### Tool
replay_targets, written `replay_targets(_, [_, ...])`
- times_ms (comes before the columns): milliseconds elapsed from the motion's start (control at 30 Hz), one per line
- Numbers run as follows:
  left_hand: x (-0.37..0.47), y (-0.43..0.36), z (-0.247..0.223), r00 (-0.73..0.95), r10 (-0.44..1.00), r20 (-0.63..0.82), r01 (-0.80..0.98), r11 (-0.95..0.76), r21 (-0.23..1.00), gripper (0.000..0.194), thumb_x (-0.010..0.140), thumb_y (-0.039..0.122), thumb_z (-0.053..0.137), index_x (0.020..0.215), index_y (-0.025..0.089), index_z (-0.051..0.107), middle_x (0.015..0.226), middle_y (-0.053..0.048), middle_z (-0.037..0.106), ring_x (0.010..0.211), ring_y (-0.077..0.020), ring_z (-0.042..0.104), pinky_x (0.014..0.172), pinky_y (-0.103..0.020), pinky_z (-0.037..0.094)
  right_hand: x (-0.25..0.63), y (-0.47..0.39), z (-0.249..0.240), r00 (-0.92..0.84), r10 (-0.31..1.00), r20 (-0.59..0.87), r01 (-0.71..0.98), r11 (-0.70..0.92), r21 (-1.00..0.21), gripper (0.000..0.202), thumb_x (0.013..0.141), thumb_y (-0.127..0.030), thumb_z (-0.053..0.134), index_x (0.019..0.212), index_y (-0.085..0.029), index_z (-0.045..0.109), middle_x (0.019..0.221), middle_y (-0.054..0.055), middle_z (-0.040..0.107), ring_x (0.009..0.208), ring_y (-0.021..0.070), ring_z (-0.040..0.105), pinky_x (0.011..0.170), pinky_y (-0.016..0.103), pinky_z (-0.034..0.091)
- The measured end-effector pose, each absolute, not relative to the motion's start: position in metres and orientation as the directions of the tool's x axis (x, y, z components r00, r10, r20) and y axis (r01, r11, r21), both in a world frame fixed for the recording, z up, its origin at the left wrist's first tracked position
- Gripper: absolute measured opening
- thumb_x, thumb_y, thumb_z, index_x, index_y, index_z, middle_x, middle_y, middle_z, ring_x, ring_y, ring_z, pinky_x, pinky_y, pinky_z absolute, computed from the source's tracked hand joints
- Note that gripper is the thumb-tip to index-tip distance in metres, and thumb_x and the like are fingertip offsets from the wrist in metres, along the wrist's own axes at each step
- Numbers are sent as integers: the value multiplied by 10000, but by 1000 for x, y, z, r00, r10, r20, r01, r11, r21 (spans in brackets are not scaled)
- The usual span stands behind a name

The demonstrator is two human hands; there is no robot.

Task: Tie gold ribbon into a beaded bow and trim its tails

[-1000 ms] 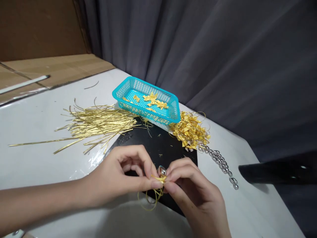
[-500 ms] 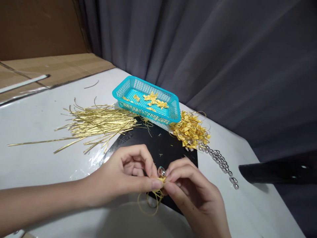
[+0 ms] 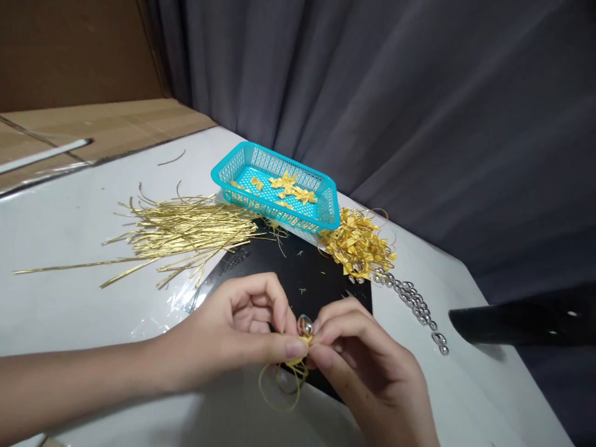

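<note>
Left hand point(image 3: 237, 326), lower centre: grip closed to a pinch, thumb and finger holding a yellow bow point(image 3: 305, 340). Right hand point(image 3: 377, 357), just beside it: grip also pinched closed, holding the bow's right side. Bead point(image 3: 305, 325) is sitting just above the bow; cord point(image 3: 298, 367) is looping below. Mat point(image 3: 298, 267) is lying beneath both hands. Ties point(image 3: 190, 226) are lying left of centre; basket point(image 3: 274, 215) is standing upper centre, holding more bows.

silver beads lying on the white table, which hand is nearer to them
Right. The right hand is apart from the silver beads, nearer the camera and to their left; the left hand is farther left.
</note>
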State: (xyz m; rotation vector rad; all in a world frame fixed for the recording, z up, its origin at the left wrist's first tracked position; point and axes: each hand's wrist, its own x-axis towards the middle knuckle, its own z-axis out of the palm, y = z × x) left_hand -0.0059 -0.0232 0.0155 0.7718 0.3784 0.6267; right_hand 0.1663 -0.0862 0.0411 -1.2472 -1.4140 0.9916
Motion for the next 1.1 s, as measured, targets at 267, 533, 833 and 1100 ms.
replay_targets(267, [-6, -15, 6, 686, 698, -204, -212, 461, 862, 239, 786, 209, 752, 831, 161, 523, 759, 33, 630, 668, -65, 560, 601, -148, 442, 168, -77, 28, 4, 989, 149, 315, 141, -939, 85, 852, -193, 650, 776, -227, 665, 781, 12, 623, 728, 143, 605, 635, 228, 497])
replay_targets(533, [-2, -12, 5, 649, 698, -302, -153, 509, 847, 293, 749, 155, 743, 802, 160, 455, 727, 37, 652, 632, -63, 568, 594, -162, 427, 174, -75, 29, 59, 994, 93, 358, 66, -931, 98, 868, -250, 627, 774, -227, 642, 790, 6, 646, 731, 152, 588, 659, 254, 467])
replay_targets(833, [-2, -13, 3, 645, 702, -302, -135, 493, 859, 312, 744, 131, 734, 763, 166, 424, 715, 42, 645, 618, -56, 549, 585, -162, 404, 174, -76, 32, 161, 971, 178, 355, 112, -928, 65, 852, -216, 644, 806, -247, 677, 774, -11, 694, 714, 118, 654, 650, 161, 531])
replay_targets(1100, [-2, -11, 1, 641, 713, -284, -122, 459, 880, 321, 762, 168, 743, 762, 167, 421, 726, 42, 642, 627, -53, 545, 585, -161, 398, 174, -74, 39, 169, 972, 162, 343, 96, -934, 57, 835, -228, 675, 780, -242, 681, 756, -23, 696, 696, 93, 660, 648, 114, 531])
